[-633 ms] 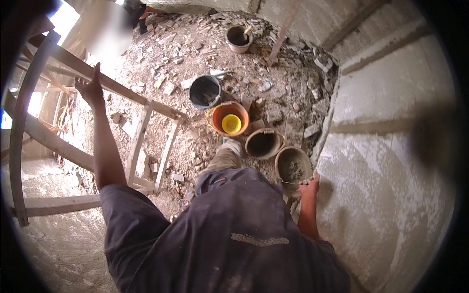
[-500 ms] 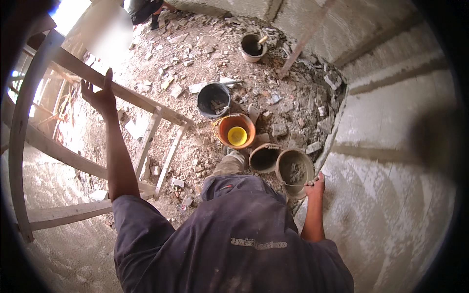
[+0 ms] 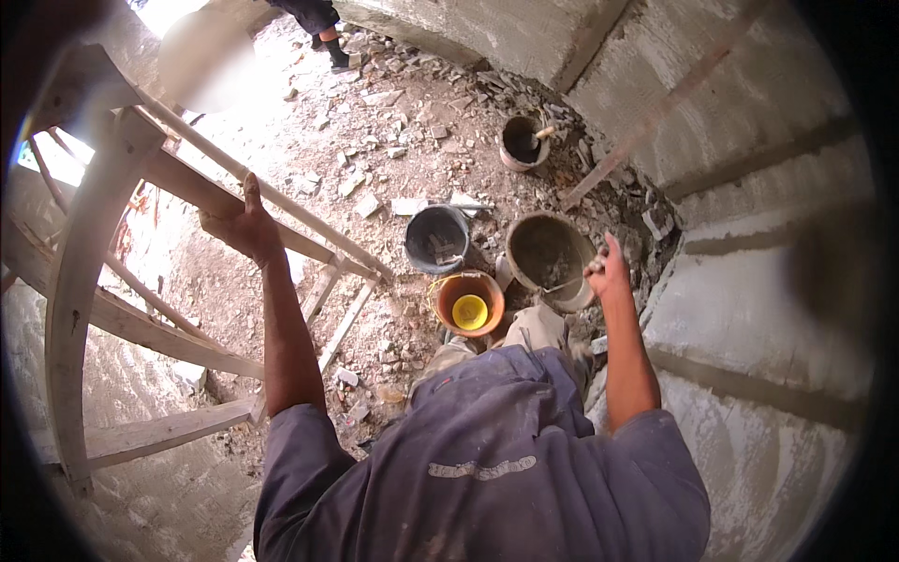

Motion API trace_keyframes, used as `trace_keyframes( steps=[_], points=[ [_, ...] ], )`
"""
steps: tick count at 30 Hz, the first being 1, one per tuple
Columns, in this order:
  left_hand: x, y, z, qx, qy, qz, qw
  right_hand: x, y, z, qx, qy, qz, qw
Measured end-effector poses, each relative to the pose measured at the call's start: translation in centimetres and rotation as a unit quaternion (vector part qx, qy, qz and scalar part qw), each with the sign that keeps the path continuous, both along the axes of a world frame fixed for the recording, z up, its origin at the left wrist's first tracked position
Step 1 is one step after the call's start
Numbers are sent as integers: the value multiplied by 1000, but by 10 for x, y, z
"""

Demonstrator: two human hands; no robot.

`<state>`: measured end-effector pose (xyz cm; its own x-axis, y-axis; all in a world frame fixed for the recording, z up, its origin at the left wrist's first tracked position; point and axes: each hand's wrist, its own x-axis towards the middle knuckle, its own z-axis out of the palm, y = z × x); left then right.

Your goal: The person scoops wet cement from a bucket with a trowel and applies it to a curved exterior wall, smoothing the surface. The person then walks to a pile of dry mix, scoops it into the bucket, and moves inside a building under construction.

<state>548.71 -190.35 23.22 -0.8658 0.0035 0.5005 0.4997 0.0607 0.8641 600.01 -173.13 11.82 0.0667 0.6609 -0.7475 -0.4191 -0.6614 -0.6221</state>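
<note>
On the left, my left hand (image 3: 245,227) is closed around the rail of a wooden trestle-like frame (image 3: 192,183), thumb up against it. To the right, my right hand (image 3: 609,266) grips the thin wire handle of a round mortar bucket (image 3: 517,245). This bucket has a grey, dirty inside and hangs tilted in front of my legs. Close beside it stand an orange bucket (image 3: 447,310) with a yellow container (image 3: 469,312) inside, and a black bucket (image 3: 414,245) with some pieces in it.
Broken rubble (image 3: 393,150) covers the ground. Farther off stands another bucket (image 3: 521,161) with a handled tool in it, near a slanting pole (image 3: 646,131). A rough plastered wall (image 3: 758,300) runs along the right. Another person's leg (image 3: 330,42) shows at the far left.
My left hand, raised with fingers apart before, now clasps the wooden rail. My right hand has brought the mortar bucket forward, away from the wall. The view has shifted.
</note>
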Motion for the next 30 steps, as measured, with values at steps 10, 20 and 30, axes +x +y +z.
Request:
trace_keyframes(
  steps=[10,20,30],
  points=[
    [-29,-6,-29,-75,-64,86,991,-173,229,-48,-63,54,165,983],
    [-32,-41,-40,25,-78,218,973,-284,357,-235,-161,31,192,968],
    [-17,-12,-19,13,-53,190,980,-326,434,-383,-128,-9,191,973]
  ],
)
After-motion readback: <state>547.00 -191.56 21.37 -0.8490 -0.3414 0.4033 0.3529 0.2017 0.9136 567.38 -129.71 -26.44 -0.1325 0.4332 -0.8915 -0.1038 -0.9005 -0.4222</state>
